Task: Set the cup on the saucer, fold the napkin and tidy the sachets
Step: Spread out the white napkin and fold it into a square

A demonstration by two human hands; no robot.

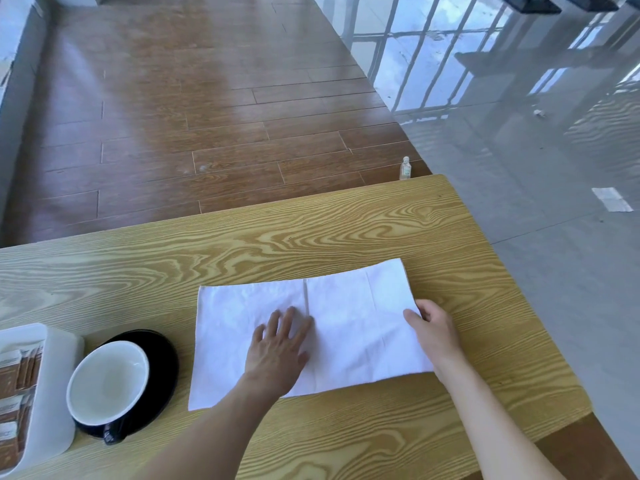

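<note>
A white napkin lies spread flat on the wooden table, with fold creases across it. My left hand rests palm down on its middle, fingers apart. My right hand pinches the napkin's right edge between thumb and fingers. At the left, a cup, dark outside and white inside, stands on a black saucer, its handle toward me. Brown and white sachets stand upright in a white box at the far left edge.
The light wood table ends just right of the napkin and drops to a grey tiled floor. Beyond the far edge lies brown plank flooring, with a small clear bottle standing on it.
</note>
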